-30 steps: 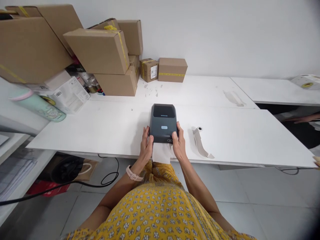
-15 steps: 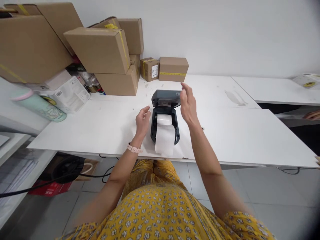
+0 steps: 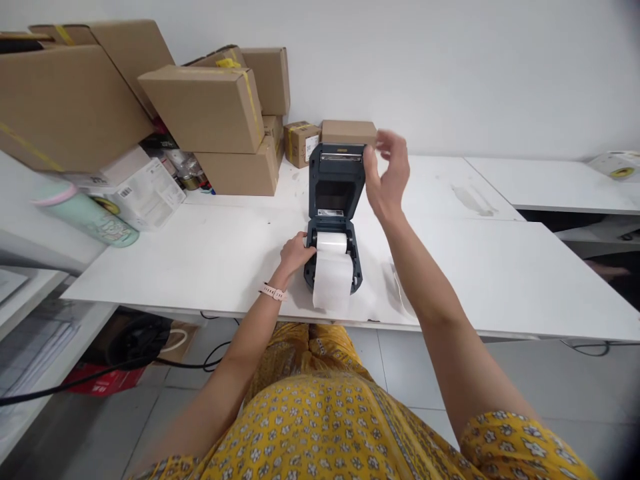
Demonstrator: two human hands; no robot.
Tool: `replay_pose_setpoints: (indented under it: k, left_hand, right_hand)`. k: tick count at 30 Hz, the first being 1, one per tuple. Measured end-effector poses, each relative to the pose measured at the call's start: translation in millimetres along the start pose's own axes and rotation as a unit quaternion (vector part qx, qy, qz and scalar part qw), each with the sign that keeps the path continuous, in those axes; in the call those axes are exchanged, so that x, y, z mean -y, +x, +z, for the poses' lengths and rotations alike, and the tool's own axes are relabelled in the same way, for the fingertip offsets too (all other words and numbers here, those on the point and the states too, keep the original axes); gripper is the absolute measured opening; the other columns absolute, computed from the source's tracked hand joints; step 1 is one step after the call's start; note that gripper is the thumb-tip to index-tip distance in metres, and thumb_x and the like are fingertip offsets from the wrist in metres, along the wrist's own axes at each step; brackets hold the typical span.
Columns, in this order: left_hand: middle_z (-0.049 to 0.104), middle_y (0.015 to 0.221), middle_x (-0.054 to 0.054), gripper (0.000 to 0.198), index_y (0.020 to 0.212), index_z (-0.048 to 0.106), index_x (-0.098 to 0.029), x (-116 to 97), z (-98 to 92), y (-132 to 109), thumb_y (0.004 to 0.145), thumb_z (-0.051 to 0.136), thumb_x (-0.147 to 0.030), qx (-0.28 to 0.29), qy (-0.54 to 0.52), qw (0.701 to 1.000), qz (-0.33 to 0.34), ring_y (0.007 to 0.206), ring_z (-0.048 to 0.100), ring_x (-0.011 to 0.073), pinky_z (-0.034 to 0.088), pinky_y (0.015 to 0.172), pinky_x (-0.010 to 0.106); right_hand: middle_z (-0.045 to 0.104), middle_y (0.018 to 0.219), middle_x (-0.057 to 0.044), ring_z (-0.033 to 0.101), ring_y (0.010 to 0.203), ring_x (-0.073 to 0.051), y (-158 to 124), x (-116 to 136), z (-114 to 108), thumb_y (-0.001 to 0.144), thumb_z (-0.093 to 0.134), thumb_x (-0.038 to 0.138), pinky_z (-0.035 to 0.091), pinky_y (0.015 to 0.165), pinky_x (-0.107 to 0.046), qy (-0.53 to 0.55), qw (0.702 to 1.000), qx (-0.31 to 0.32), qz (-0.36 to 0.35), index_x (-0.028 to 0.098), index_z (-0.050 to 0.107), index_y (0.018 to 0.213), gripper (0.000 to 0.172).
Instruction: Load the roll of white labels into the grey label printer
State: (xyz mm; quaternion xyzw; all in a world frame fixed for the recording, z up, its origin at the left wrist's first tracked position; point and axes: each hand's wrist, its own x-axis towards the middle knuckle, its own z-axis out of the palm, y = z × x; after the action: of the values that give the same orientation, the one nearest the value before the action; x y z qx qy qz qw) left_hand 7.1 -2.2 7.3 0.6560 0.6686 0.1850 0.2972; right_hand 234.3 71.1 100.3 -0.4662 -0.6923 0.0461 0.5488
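A dark grey label printer (image 3: 334, 200) stands near the front edge of the white table (image 3: 210, 260), its lid swung up and back. Inside lies a white paper roll (image 3: 332, 243), and a strip of its paper (image 3: 331, 283) hangs out over the front. My left hand (image 3: 295, 253) rests with curled fingers against the left side of the printer's base. My right hand (image 3: 386, 175) is raised at the lid's upper right corner, thumb touching the edge and fingers loosely spread.
Cardboard boxes (image 3: 200, 110) are piled at the back left, with two small ones (image 3: 300, 141) behind the printer. A mint green bottle (image 3: 83, 213) lies on its side at the left. A curled paper strip (image 3: 400, 287) lies right of the printer. Cables (image 3: 150, 363) run under the table.
The printer was closed with both hands at its front corners. Its lid has since swung fully up, my right hand rising with it, while my left hand stayed by the base.
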Motion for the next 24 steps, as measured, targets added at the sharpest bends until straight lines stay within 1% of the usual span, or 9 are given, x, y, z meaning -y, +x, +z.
replay_pose_setpoints:
  k: [1, 3, 6, 10, 13, 15, 18, 22, 24]
  left_hand:
    - [0.076, 0.106, 0.014, 0.061, 0.136, 0.058, -0.019, -2, -2.1, 1, 0.076, 0.063, -0.031, 0.011, 0.022, 1.0, 0.002, 0.105, 0.069, 0.0346, 0.051, 0.084, 0.04]
    - [0.074, 0.115, 0.017, 0.06, 0.134, 0.058, -0.017, -5, -4.7, 4, 0.077, 0.062, -0.033, 0.032, 0.062, 0.998, 0.009, 0.11, 0.069, 0.0373, 0.051, 0.086, 0.042]
    - [0.072, 0.122, 0.021, 0.056, 0.132, 0.057, -0.015, -6, -6.5, 7, 0.079, 0.057, -0.034, 0.064, 0.103, 0.992, 0.019, 0.113, 0.068, 0.0401, 0.05, 0.086, 0.043]
    - [0.072, 0.122, 0.019, 0.05, 0.128, 0.058, -0.016, -5, -9.3, 9, 0.081, 0.052, -0.032, 0.083, 0.117, 0.989, 0.042, 0.11, 0.069, 0.0366, 0.051, 0.083, 0.039]
    - [0.073, 0.12, 0.016, 0.046, 0.124, 0.059, -0.017, -5, -10.8, 9, 0.08, 0.051, -0.029, 0.098, 0.122, 0.986, 0.054, 0.108, 0.069, 0.0334, 0.051, 0.081, 0.036]
    - [0.073, 0.119, 0.015, 0.046, 0.124, 0.059, -0.017, -6, -10.7, 9, 0.08, 0.051, -0.028, 0.1, 0.128, 0.986, 0.049, 0.108, 0.07, 0.0328, 0.052, 0.082, 0.036]
    - [0.073, 0.122, 0.015, 0.048, 0.128, 0.058, -0.018, -4, -8.7, 9, 0.081, 0.051, -0.027, 0.093, 0.125, 0.987, 0.045, 0.112, 0.069, 0.0331, 0.052, 0.085, 0.037]
    - [0.071, 0.128, 0.016, 0.051, 0.134, 0.055, -0.018, 0, -5.5, 10, 0.084, 0.05, -0.029, 0.083, 0.112, 0.989, 0.045, 0.117, 0.067, 0.0344, 0.051, 0.091, 0.039]
    - [0.071, 0.128, 0.016, 0.052, 0.134, 0.055, -0.017, 1, -4.8, 10, 0.084, 0.049, -0.029, 0.081, 0.108, 0.99, 0.047, 0.116, 0.067, 0.0343, 0.051, 0.092, 0.04]
  right_hand:
    - [0.06, 0.139, -0.011, 0.057, 0.132, -0.031, -16, 6, -4, 0.102, 0.033, 0.061, 0.043, 0.113, -0.054, -0.004, 0.999, 0.033, -0.013, 0.024, 0.052, 0.141, 0.057]
    - [0.07, 0.125, -0.01, 0.067, 0.116, -0.03, -45, 9, -7, 0.098, 0.05, 0.052, 0.051, 0.104, -0.049, -0.012, 0.985, 0.169, -0.014, 0.025, 0.06, 0.132, 0.045]
    - [0.075, 0.12, -0.008, 0.071, 0.106, -0.033, -67, -5, 4, 0.076, 0.076, 0.044, 0.054, 0.096, -0.048, -0.033, 0.924, 0.379, 0.039, 0.026, 0.064, 0.127, 0.055]
    - [0.073, 0.128, -0.009, 0.071, 0.11, -0.036, -57, -27, 36, 0.056, 0.089, 0.04, 0.053, 0.1, -0.049, -0.059, 0.845, 0.526, 0.082, 0.027, 0.065, 0.131, 0.08]
    - [0.062, 0.146, -0.012, 0.063, 0.126, -0.04, -45, -25, 55, 0.055, 0.089, 0.044, 0.052, 0.105, -0.049, -0.087, 0.783, 0.612, 0.068, 0.022, 0.058, 0.14, 0.094]
    - [0.054, 0.153, -0.014, 0.057, 0.133, -0.041, -41, -19, 58, 0.057, 0.088, 0.044, 0.05, 0.109, -0.049, -0.102, 0.755, 0.644, 0.069, 0.018, 0.052, 0.146, 0.1]
    - [0.053, 0.152, -0.016, 0.056, 0.133, -0.039, -41, -12, 41, 0.059, 0.088, 0.043, 0.049, 0.11, -0.047, -0.039, 0.762, 0.641, 0.089, 0.017, 0.044, 0.152, 0.106]
    - [0.046, 0.158, -0.013, 0.049, 0.141, -0.034, -45, -9, -16, 0.065, 0.085, 0.05, 0.042, 0.116, -0.045, 0.16, 0.799, 0.576, 0.063, 0.022, 0.032, 0.157, 0.109]
    - [0.038, 0.162, -0.012, 0.044, 0.145, -0.034, -49, -11, -50, 0.067, 0.084, 0.052, 0.04, 0.117, -0.044, 0.209, 0.813, 0.538, 0.07, 0.025, 0.031, 0.158, 0.108]
